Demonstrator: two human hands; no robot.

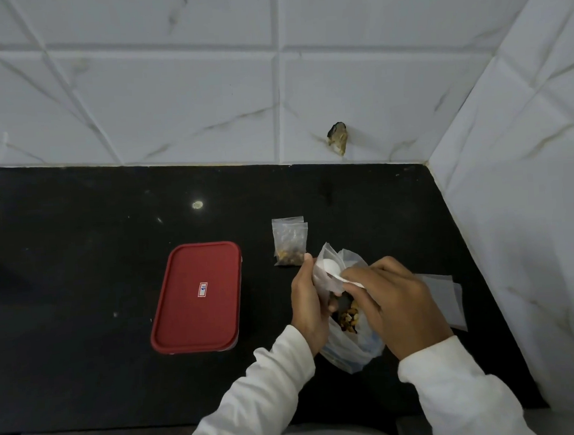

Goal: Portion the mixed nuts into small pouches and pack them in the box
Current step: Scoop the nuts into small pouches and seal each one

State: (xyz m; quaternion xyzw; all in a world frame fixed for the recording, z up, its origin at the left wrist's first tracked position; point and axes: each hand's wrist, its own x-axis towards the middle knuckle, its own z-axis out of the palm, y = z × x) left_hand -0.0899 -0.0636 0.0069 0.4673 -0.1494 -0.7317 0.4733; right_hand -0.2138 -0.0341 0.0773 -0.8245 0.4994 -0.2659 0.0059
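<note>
A large clear bag of mixed nuts (349,344) sits on the black counter (82,297), its mouth open between my hands. My left hand (309,303) grips a small clear pouch (326,275) by its edge, held open above the bag. My right hand (391,301) holds a white spoon (330,266) whose bowl is inside the pouch mouth. A filled small pouch (289,242) lies flat just beyond my left hand. The box with its red lid (196,297) on stands to the left, closed.
Several empty clear pouches (448,295) lie to the right of my right hand, close to the white tiled side wall (530,202). The tiled back wall has a chipped hole (338,137). A pale rim shows at the bottom edge.
</note>
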